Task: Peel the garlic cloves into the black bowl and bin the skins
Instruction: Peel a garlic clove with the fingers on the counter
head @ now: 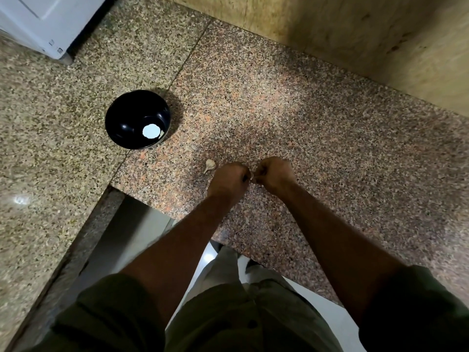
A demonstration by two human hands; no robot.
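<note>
My left hand (229, 177) and my right hand (274, 174) meet over the granite counter, fingers curled, pinching a small pale garlic clove (251, 177) between them; only a sliver of it shows. One unpeeled garlic clove (210, 165) lies on the counter just left of my left hand. The black bowl (119, 110) stands farther back on the left, with a bright round glare spot and a small pale piece low inside it. No bin is in view.
The speckled granite counter (330, 138) runs in an L shape, with its front edge near my body. A white appliance (43, 21) sits at the back left. A beige tiled wall (355, 34) rises behind the counter.
</note>
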